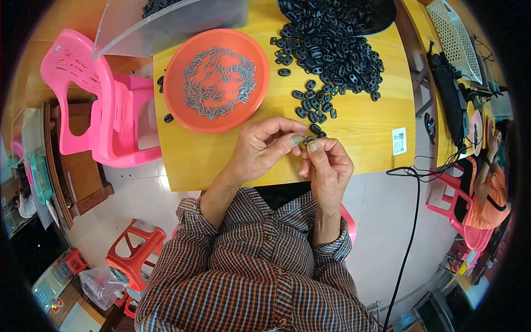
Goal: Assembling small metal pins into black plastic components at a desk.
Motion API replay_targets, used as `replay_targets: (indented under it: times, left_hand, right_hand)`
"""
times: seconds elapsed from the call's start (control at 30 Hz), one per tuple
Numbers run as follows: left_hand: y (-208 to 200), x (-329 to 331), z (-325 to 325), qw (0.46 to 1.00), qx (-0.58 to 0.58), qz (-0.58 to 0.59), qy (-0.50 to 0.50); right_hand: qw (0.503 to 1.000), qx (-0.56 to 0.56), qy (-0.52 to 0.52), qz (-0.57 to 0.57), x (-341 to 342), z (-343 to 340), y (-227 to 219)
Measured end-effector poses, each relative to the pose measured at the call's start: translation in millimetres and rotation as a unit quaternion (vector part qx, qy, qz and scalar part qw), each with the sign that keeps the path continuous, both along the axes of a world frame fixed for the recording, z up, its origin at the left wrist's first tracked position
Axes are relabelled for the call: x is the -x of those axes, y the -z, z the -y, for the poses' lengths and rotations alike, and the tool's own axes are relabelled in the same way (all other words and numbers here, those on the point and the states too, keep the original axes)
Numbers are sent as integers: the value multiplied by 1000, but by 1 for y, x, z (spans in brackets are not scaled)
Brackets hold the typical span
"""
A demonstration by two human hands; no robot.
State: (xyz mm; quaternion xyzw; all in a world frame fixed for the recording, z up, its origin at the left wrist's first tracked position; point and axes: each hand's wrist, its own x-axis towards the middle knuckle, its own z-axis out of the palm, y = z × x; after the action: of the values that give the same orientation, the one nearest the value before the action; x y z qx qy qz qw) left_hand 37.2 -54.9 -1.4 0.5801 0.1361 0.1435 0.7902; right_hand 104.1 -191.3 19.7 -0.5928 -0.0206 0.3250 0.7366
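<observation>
Near the front edge of the yellow table, my two hands meet at the fingertips around a small black two-holed piece (pixel 308 140). My left hand (pixel 263 146) is closed in a pinch at its left side. Thumb and fingers of my right hand (pixel 329 171) pinch it from the right; much of it is hidden, and I cannot make out whether a metal pin is between the fingers too. Just beyond lie loose black oval pieces (pixel 314 102), spreading from a large heap (pixel 337 61). To the left, an orange-red bowl (pixel 172 83) holds many small grey metal pins or screws (pixel 193 97).
A translucent bin (pixel 199 25) stands at the table's far left, a dark container (pixel 381 16) at the far right. A white label (pixel 399 141) is on the table. A black cable (pixel 412 221) hangs right. A pink chair (pixel 121 110) is left; another person (pixel 487 193) sits right.
</observation>
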Motion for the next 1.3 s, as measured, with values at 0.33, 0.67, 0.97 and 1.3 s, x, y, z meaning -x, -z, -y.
replay_targets:
  times: [0.33, 0.67, 0.97, 1.3]
  left_hand:
    - [2, -3, 2, 996, -78, -24, -27]
    - [-2, -4, 2, 982, -182, -21, -39]
    - [-1, -5, 4, 986, -159, -40, -25]
    - [-9, -8, 5, 993, -103, -45, -47]
  right_hand:
    - [998, 13, -13, 53, 2, -4, -2]
    - [990, 53, -40, 122, 2, -1, 1]
    - [982, 77, -37, 171, 4, -3, 8]
    - [995, 39, 1, 90, 6, -5, 3]
